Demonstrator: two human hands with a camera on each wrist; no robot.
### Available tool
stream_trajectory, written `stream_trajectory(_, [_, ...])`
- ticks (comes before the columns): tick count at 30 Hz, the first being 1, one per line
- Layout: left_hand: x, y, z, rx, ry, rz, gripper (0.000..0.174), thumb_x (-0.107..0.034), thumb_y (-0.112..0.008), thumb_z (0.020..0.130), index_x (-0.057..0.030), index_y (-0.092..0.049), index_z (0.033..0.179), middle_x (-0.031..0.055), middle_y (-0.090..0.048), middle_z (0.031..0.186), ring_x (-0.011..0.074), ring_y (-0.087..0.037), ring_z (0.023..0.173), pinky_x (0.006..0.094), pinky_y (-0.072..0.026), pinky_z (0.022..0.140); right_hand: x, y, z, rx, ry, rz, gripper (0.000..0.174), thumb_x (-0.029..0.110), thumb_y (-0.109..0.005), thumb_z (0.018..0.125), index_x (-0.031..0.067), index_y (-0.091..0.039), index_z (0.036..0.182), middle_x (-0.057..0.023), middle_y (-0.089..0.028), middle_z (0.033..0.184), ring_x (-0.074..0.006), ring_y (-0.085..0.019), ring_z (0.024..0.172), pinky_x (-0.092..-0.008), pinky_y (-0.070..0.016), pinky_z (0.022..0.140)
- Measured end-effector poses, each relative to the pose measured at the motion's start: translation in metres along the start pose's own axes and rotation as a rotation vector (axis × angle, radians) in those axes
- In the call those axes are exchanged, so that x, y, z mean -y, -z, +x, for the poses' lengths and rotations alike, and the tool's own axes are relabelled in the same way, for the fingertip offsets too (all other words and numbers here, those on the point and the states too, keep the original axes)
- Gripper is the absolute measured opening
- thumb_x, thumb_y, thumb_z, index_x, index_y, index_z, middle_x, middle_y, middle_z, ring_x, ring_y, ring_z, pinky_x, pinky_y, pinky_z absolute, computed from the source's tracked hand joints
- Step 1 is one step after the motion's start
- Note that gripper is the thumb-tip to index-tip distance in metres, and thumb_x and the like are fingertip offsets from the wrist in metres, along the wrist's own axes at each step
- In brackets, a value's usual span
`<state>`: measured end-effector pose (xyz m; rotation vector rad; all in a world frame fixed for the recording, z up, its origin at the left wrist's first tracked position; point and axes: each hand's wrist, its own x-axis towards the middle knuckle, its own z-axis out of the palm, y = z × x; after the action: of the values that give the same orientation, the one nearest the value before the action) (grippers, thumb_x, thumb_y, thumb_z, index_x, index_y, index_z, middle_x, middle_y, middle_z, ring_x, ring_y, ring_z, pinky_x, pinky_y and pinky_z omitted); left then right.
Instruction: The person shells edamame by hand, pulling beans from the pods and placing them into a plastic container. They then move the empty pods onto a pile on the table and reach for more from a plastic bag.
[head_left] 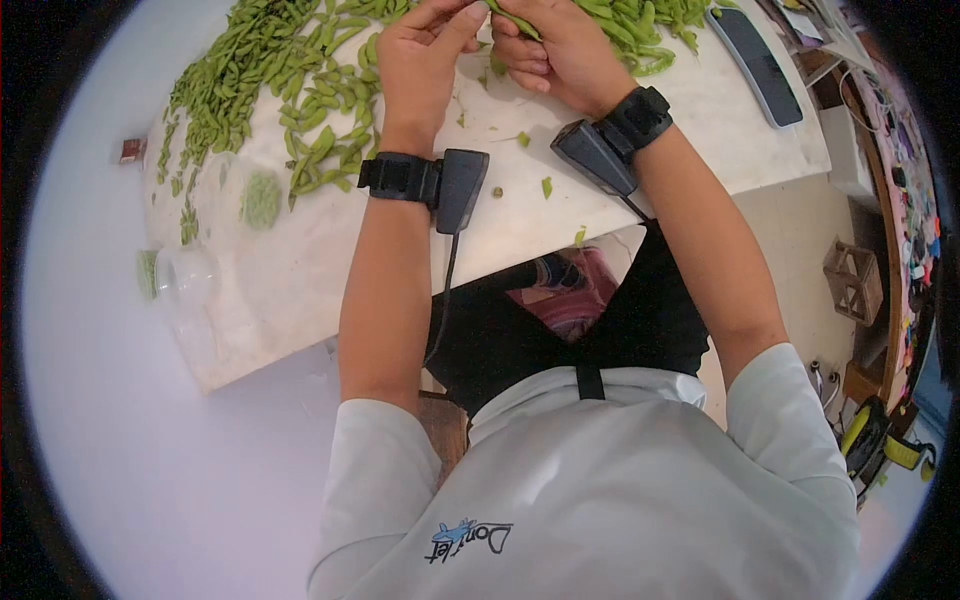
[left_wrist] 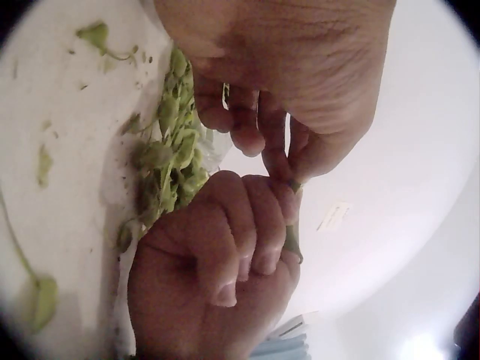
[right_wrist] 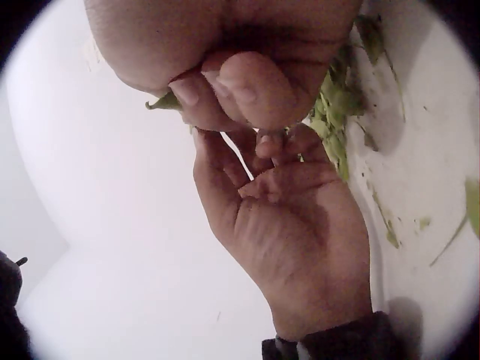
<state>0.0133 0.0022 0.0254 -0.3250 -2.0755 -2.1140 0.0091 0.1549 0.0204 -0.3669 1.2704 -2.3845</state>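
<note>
In the head view, both hands meet over the far part of the white table [head_left: 560, 215]. My right hand [head_left: 575, 60] grips a green edamame pod [head_left: 518, 22] in curled fingers. The pod [left_wrist: 292, 244] shows at the edge of that fist in the left wrist view, and its pointed tip [right_wrist: 165, 102] sticks out in the right wrist view. My left hand [head_left: 420, 75] pinches the pod's other end between thumb and forefinger, its remaining fingers loosely bent. Much of the pod is hidden by the fingers.
A large heap of edamame pods [head_left: 235, 80] covers the table's far left; another pile [head_left: 640, 30] lies beyond the right hand. A phone [head_left: 760, 70] lies at the right. Clear plastic container [head_left: 190, 275] stands near the left edge. Small green scraps [head_left: 547, 187] dot the tabletop.
</note>
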Motion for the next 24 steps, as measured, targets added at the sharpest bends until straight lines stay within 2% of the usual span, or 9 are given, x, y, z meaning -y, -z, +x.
stream_trajectory(3, [0.005, 0.002, 0.001, 0.001, -0.023, 0.010, 0.029, -0.015, -0.064, 0.091, -0.0003, -0.066, 0.116, 0.0040, -0.067, 0.092, 0.0094, -0.059, 0.075, 0.0245, -0.0487, 0.068, -0.002, 0.003, 0.002, 0.032, 0.016, -0.033, 0.038, 0.033, -0.044, 0.102, 0.0084, -0.048, 0.073, 0.0035, -0.037, 0.049, -0.0079, -0.031, 0.038, -0.0239, -0.0317, 0.037])
stream_trajectory(6, [0.028, 0.012, 0.012, 0.011, -0.101, -0.020, 0.028, -0.003, -0.061, 0.087, 0.0024, -0.065, 0.114, 0.0010, -0.063, 0.081, 0.0080, -0.055, 0.069, 0.0206, -0.0455, 0.066, -0.005, 0.004, 0.003, -0.003, 0.011, -0.164, 0.041, 0.038, -0.048, 0.099, 0.0067, -0.050, 0.073, 0.0032, -0.037, 0.052, -0.0073, -0.033, 0.039, -0.0241, -0.0292, 0.037])
stream_trajectory(9, [0.022, 0.003, 0.007, -0.024, -0.109, -0.084, 0.021, -0.003, -0.061, 0.088, 0.0007, -0.069, 0.107, 0.0020, -0.067, 0.085, 0.0063, -0.058, 0.071, 0.0196, -0.0471, 0.067, -0.005, 0.001, 0.001, -0.014, 0.046, -0.338, 0.044, 0.040, -0.050, 0.098, 0.0052, -0.052, 0.071, 0.0021, -0.038, 0.052, -0.0082, -0.036, 0.039, -0.0248, -0.0287, 0.036])
stream_trajectory(10, [0.020, 0.003, 0.007, -0.020, -0.094, -0.085, 0.022, -0.003, -0.061, 0.088, 0.0011, -0.068, 0.109, 0.0023, -0.066, 0.084, 0.0071, -0.058, 0.071, 0.0199, -0.0465, 0.066, -0.005, 0.000, 0.002, -0.006, 0.065, -0.394, 0.044, 0.039, -0.050, 0.098, 0.0048, -0.053, 0.071, 0.0016, -0.039, 0.052, -0.0088, -0.037, 0.038, -0.0252, -0.0291, 0.036])
stream_trajectory(14, [0.023, 0.007, 0.008, 0.017, -0.061, -0.099, 0.023, -0.004, -0.058, 0.089, 0.0017, -0.065, 0.110, 0.0043, -0.066, 0.082, 0.0095, -0.058, 0.069, 0.0213, -0.0454, 0.066, -0.007, 0.000, 0.003, -0.010, 0.025, -0.208, 0.041, 0.037, -0.047, 0.099, 0.0035, -0.052, 0.076, -0.0006, -0.041, 0.053, -0.0101, -0.037, 0.037, -0.0257, -0.0293, 0.035])
stream_trajectory(18, [0.019, 0.000, 0.004, 0.060, -0.038, -0.223, 0.020, -0.008, -0.060, 0.091, 0.0015, -0.066, 0.108, 0.0039, -0.066, 0.078, 0.0096, -0.056, 0.068, 0.0213, -0.0450, 0.065, -0.004, 0.004, 0.003, -0.020, -0.009, -0.006, 0.039, 0.036, -0.047, 0.099, 0.0058, -0.049, 0.075, 0.0019, -0.037, 0.053, -0.0084, -0.032, 0.040, -0.0252, -0.0284, 0.038])
stream_trajectory(22, [0.022, 0.000, 0.007, 0.017, -0.061, -0.117, 0.022, -0.014, -0.063, 0.092, 0.0007, -0.066, 0.108, 0.0028, -0.065, 0.077, 0.0094, -0.056, 0.068, 0.0216, -0.0449, 0.065, -0.002, 0.001, 0.002, -0.011, -0.026, -0.094, 0.038, 0.037, -0.047, 0.099, 0.0075, -0.049, 0.075, 0.0037, -0.034, 0.053, -0.0077, -0.031, 0.042, -0.0248, -0.0289, 0.039])
stream_trajectory(24, [0.022, 0.001, 0.007, -0.020, -0.063, -0.133, 0.020, -0.014, -0.066, 0.090, -0.0005, -0.067, 0.105, 0.0017, -0.066, 0.081, 0.0074, -0.056, 0.068, 0.0207, -0.0448, 0.063, -0.001, -0.005, 0.000, -0.031, -0.030, -0.168, 0.038, 0.037, -0.047, 0.099, 0.0086, -0.049, 0.075, 0.0042, -0.034, 0.053, -0.0077, -0.031, 0.042, -0.0246, -0.0288, 0.039])
